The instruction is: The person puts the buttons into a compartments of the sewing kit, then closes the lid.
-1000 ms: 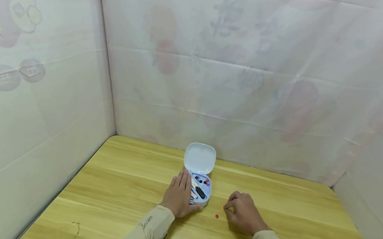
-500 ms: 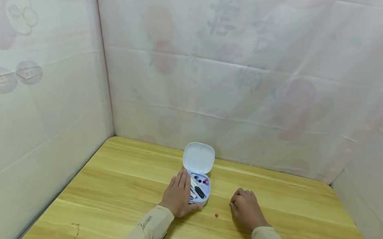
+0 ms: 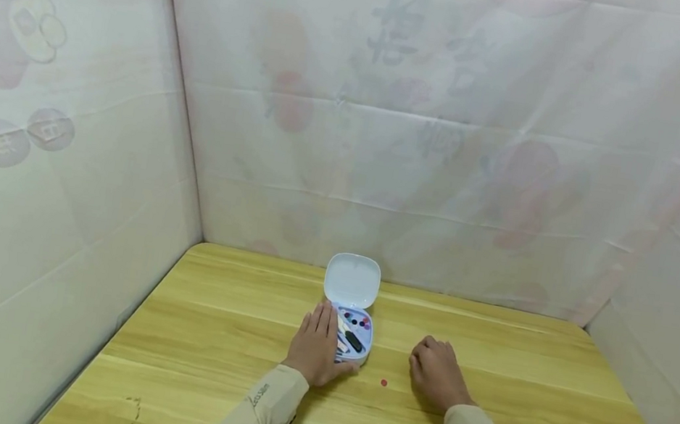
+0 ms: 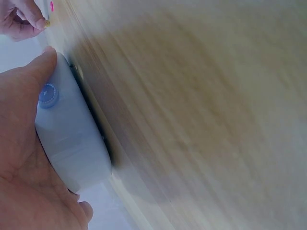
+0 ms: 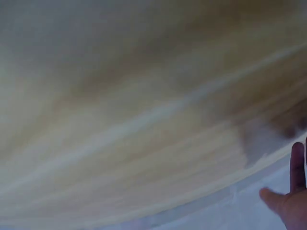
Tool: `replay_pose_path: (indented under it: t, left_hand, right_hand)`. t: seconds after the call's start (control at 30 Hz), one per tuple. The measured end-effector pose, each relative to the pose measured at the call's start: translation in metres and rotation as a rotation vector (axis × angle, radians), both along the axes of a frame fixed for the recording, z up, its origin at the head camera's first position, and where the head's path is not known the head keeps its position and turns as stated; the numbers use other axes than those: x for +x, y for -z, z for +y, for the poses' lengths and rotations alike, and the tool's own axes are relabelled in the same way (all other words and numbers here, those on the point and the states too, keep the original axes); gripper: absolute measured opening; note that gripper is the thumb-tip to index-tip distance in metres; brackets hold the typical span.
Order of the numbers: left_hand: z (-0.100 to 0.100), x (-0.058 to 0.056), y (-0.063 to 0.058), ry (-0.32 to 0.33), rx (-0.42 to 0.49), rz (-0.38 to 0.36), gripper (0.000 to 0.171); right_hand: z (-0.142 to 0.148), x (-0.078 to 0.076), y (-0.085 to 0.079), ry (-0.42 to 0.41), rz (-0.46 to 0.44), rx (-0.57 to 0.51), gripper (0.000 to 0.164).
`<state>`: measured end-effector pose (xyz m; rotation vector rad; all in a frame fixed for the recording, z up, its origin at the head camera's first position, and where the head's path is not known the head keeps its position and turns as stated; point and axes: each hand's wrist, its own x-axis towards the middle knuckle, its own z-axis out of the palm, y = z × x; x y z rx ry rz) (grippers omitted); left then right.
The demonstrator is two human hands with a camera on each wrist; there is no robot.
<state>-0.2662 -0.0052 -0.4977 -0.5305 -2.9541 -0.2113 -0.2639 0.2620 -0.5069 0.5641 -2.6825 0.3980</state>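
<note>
A hinged sewing kit case [image 3: 363, 357] lies with its white lid [image 3: 352, 280] raised at the back of the table. My left hand [image 3: 314, 353] rests along its left side, fingers straight, with the thumb along the front wall; it covers part of the inside. Coloured pieces [image 3: 356, 321] and a dark-handled tool [image 3: 353, 341] show in the compartments. A small red button [image 3: 383, 383] lies on the table between the hands. To its right, my right hand [image 3: 437, 373] has curled fingers; in the left wrist view it pinches a small yellow button [image 4: 47, 23].
The wooden table [image 3: 234, 299] meets printed cloth walls [image 3: 449, 184] at the back and left. A dark mark [image 3: 134, 407] is on the tabletop at the front left. A round blue button-like part [image 4: 49, 96] sits on the case's front wall.
My right hand has drawn a little to the right, away from the red button, and turned so its fingertips are hidden from the head view. The left hand has stayed on the case.
</note>
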Motion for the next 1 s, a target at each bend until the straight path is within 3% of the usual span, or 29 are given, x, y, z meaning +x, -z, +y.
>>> replay_pose_path:
  t: [0.23,0.47,0.57,0.67,0.9,1.0]
  left_hand:
    - [0.001,0.000,-0.002,0.006,-0.022,-0.009,0.116]
    - [0.000,-0.001,0.002,0.004,-0.030,0.039,0.116]
    - [0.000,0.000,0.003,0.004,-0.026,0.050,0.117]
    - [0.000,0.001,0.004,0.004,-0.027,0.046,0.117]
    - [0.001,0.001,0.003,0.005,-0.032,0.048,0.116]
    - [0.000,0.000,0.002,0.004,-0.036,0.051,0.116]
  right_hand:
    - [-0.013,-0.003,-0.003,0.103,-0.023,-0.120,0.014]
    - [-0.049,-0.016,-0.023,0.032,-0.062,-0.328,0.006]
    - [-0.062,-0.020,-0.027,-0.020,-0.082,-0.365,0.008]
    - [-0.070,-0.021,-0.028,-0.057,-0.074,-0.324,0.010]
    - [-0.077,-0.021,-0.031,-0.105,0.026,-0.073,0.010]
    - [-0.080,-0.020,-0.034,-0.115,0.026,0.020,0.006]
